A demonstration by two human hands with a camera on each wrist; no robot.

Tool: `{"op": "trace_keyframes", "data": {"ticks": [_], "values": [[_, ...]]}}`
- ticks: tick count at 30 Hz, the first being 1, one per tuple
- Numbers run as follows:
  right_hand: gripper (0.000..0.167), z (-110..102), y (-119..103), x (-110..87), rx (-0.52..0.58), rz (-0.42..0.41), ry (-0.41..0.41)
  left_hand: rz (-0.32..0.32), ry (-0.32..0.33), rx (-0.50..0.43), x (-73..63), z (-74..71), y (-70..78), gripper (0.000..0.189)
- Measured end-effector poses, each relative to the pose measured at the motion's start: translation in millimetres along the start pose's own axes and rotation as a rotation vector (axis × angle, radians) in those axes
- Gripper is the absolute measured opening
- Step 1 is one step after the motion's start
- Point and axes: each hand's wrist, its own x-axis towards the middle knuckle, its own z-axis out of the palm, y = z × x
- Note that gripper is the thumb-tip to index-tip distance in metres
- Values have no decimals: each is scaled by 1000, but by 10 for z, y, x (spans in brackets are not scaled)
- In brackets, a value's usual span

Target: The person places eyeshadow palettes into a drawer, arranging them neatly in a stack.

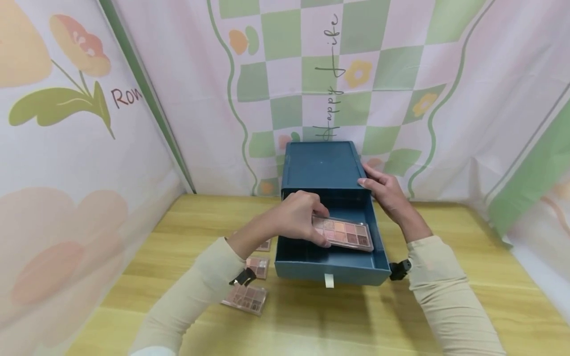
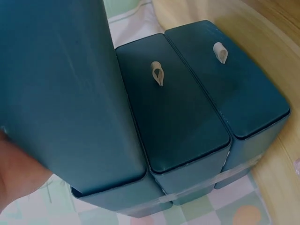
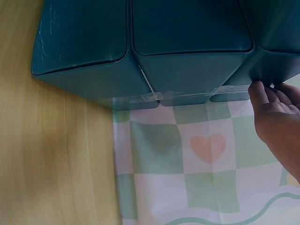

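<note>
A dark teal drawer box stands on the table with its top drawer pulled out toward me. My left hand pinches the left end of a clear-cased eyeshadow palette between thumb and fingers, tilted within the open drawer. The palette shows rows of pink, peach and brown pans. My right hand rests against the right side of the box, fingers fairly straight, thumb at its front top edge. In the right wrist view this right hand touches the box's side near the strip of clear tape.
Left of the box lie several more palettes, the nearest one clearest, others partly behind my left arm. Two closed lower drawers, such as the middle one, carry fabric pull loops. A patterned curtain hangs right behind the box.
</note>
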Motion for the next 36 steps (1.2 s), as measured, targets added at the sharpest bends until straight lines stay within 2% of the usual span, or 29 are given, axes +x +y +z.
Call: {"op": "trace_keyframes", "data": {"ticks": [4,15,20,26,29,32,36], "values": [[67,-5,-21,-1,-4,6,-30,6,-20,18,24,3,17,54],[68,-22,-24,4,-5,14,-30,-53,-81,47,64,15,43,60],[68,-12,-27,-2,17,14,-27,-91,-128,87,58,20,88,63],[68,-10,-24,6,38,11,-32,-97,-147,141,48,34,106,65],[68,-6,-24,4,31,6,-33,-80,-131,168,22,22,105,67],[68,-3,-23,2,18,7,-38,-46,-78,161,-23,8,64,67],[67,-3,-25,1,18,6,-43,8,15,48,-122,-14,-45,58]]}}
